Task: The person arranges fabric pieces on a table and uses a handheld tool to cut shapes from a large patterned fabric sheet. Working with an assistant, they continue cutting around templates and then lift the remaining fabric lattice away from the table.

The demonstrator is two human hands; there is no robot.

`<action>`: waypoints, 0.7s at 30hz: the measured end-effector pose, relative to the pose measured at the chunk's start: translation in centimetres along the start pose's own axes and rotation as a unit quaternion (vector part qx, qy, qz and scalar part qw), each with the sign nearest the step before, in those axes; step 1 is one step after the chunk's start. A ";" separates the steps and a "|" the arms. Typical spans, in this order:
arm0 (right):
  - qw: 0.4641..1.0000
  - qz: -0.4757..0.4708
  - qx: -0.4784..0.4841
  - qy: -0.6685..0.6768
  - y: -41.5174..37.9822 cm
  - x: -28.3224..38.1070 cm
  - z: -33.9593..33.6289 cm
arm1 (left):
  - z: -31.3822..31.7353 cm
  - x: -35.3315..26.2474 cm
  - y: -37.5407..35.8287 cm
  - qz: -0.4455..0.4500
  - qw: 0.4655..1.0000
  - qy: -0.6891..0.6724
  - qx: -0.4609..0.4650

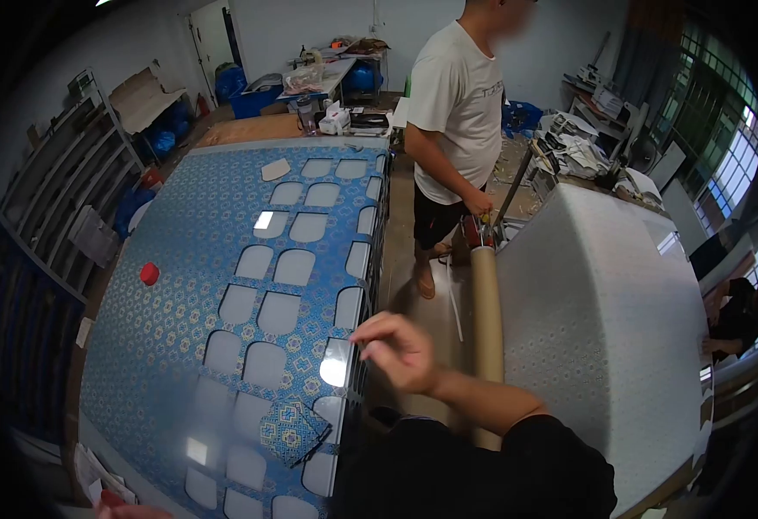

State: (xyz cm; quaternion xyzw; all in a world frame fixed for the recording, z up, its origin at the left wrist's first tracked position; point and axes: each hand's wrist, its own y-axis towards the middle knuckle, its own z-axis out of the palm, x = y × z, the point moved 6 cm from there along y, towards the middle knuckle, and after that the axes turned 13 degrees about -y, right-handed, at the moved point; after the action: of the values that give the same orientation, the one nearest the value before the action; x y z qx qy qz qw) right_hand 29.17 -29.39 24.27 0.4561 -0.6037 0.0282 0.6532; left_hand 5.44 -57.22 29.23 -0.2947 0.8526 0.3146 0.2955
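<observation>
A blue patterned sheet (176, 216) with rows of rounded cut-out openings covers the table in front of me. My right hand (401, 353) hovers by the table's right edge, its fingers curled together toward the thumb. Whatever the fingertips may hold is too small to make out. Nearest to this hand are the openings along the sheet's right border. Below and to its left, a small pile of cut patterned pieces (294, 431) lies on the sheet. Only a blurred part of my left hand (128, 511) shows at the bottom left, cut off by the frame.
A red round object (149, 273) and a pale card (275, 169) lie on the sheet. Across the aisle, a person in a white T-shirt (461, 112) stands beside a long brown roll (487, 337). On the right is a white-covered table (561, 311); metal racks (59, 186) line the left.
</observation>
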 end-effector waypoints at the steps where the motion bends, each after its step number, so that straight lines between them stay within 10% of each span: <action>1: 0.992 0.105 0.055 0.044 -1.6 -3.2 3.0 | 0.3 0.2 -0.1 -0.004 1.000 0.004 0.003; 4: 0.934 0.266 0.216 0.105 -7.6 -11.0 12.2 | 0.9 0.4 -1.0 -0.022 1.000 0.014 0.013; 7: 0.888 0.279 0.365 0.022 -13.8 -16.4 19.0 | 5.8 11.5 -6.6 -0.259 0.964 -0.011 0.067; 14: 0.856 0.335 0.390 -0.049 -15.0 -19.9 23.6 | 12.7 24.7 -18.6 -0.198 0.971 0.094 0.092; 21: 0.838 0.348 0.364 -0.209 -12.8 -18.2 20.8 | 14.7 23.1 -17.5 -0.182 0.981 0.018 0.058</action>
State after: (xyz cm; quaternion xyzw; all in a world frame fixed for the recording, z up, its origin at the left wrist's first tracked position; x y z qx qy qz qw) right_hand 15.97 -40.59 -0.79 0.4159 -0.7908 0.3760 0.2456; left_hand 7.12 -65.05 -2.24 -0.4329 0.8065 0.2001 0.3494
